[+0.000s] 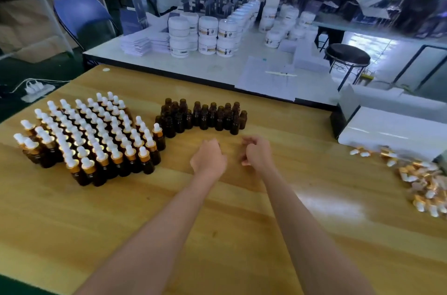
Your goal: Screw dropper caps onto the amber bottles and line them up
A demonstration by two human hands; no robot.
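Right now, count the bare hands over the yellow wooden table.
2. The left hand is just in front of the uncapped amber glass bottles; the right hand is beside it, nearer the loose white-and-gold dropper caps. None seems hidden.

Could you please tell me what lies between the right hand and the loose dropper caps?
Nothing: from right hand to loose dropper caps, the head view shows bare table.

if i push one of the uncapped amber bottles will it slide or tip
The uncapped amber bottles look tall and narrow, so a high push would probably tip one; pushed low, it should slide on the smooth wooden table. They stand packed close, so a falling one may knock neighbours. Being round, it would likely roll once down.
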